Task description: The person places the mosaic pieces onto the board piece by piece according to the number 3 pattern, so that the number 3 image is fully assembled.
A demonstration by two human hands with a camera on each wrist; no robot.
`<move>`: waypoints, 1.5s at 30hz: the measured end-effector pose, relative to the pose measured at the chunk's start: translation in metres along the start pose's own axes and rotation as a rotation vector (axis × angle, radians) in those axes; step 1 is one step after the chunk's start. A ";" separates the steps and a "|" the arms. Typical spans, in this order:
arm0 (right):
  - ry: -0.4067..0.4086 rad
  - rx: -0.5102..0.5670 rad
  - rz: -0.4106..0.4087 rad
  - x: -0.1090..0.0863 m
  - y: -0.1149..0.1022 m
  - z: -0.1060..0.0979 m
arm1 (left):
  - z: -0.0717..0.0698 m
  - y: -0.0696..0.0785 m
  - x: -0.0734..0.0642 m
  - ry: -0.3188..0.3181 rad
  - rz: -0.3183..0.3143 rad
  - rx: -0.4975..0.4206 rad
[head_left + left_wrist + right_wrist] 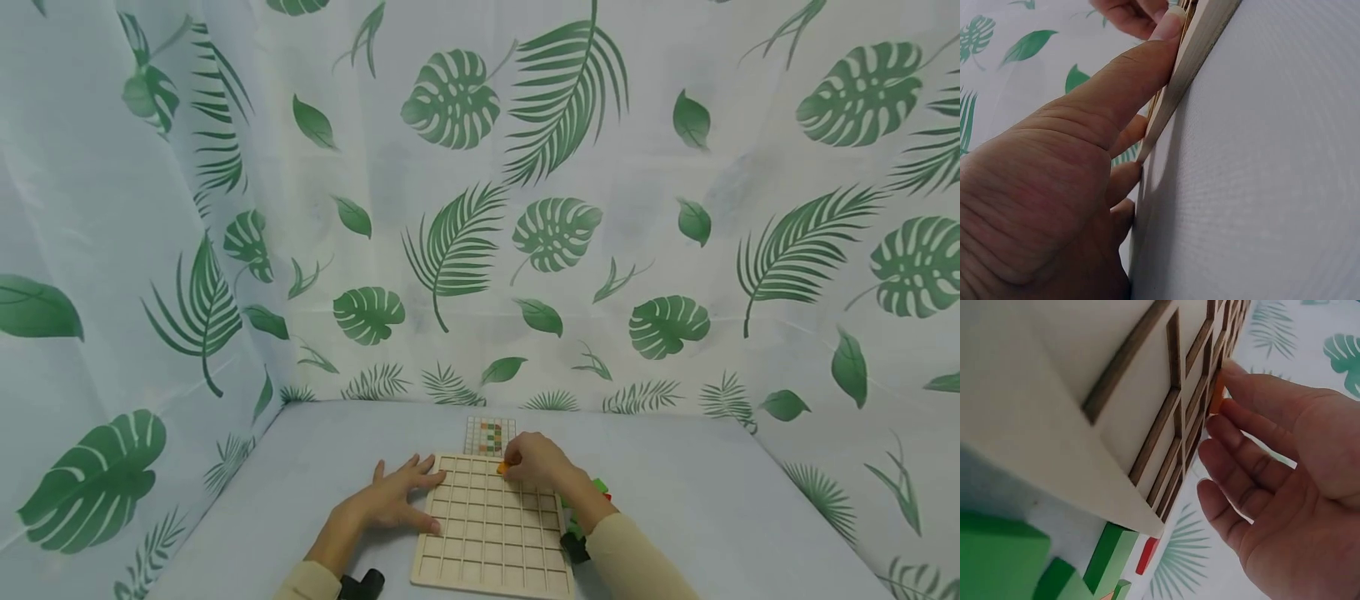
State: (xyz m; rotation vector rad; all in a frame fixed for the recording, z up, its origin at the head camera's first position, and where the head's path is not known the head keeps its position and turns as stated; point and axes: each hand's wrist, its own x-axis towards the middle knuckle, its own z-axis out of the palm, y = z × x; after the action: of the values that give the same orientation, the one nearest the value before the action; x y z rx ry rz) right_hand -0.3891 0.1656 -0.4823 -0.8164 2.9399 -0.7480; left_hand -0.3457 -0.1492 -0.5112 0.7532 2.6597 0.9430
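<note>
Low in the head view's middle, the right hand (pixel 536 460) pinches an orange block (pixel 503 468) at the top of the wooden grid board (pixel 491 533). The left hand (pixel 397 497), fingers spread, touches its edge; keep the block straight.

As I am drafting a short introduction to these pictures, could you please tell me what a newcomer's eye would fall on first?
Probably the green leaves printed across the pale backdrop, which fills most of the head view. Next would come the gridded board low in the middle, with the left hand spread at its left edge and the right hand pinching a bright orange piece near its far edge.
</note>
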 end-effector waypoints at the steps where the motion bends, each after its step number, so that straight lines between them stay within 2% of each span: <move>1: -0.008 -0.004 0.007 0.001 -0.001 0.001 | 0.000 0.000 0.000 0.001 -0.002 -0.001; 6: -0.032 0.011 -0.004 0.002 -0.005 -0.001 | 0.000 0.001 0.001 0.008 -0.004 0.006; 12: -0.042 0.077 -0.017 0.002 -0.007 -0.003 | 0.000 0.001 0.000 0.009 -0.004 0.013; 21: -0.059 0.295 -0.036 0.005 -0.009 -0.001 | 0.002 0.005 -0.002 0.010 0.000 0.009; 27: -0.084 0.452 -0.014 0.012 -0.013 0.000 | 0.001 0.007 0.000 0.014 -0.004 0.028; 30: -0.098 0.493 0.007 0.014 -0.017 0.001 | 0.002 0.006 0.000 0.010 -0.009 0.037; 34: -0.103 0.470 0.005 0.016 -0.023 0.004 | 0.002 0.006 0.001 0.012 -0.018 0.043; 41: -0.082 0.287 -0.022 0.019 -0.030 0.010 | 0.003 0.008 0.001 0.009 -0.025 0.045; 45: -0.076 0.262 -0.014 0.020 -0.032 0.013 | 0.003 0.009 0.001 0.012 -0.025 0.049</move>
State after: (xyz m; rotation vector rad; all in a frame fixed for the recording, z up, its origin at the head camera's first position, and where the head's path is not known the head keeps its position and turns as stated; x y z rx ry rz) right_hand -0.3894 0.1256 -0.4769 -0.8226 2.6944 -1.0490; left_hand -0.3415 -0.1414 -0.5079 0.7255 2.7049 0.8822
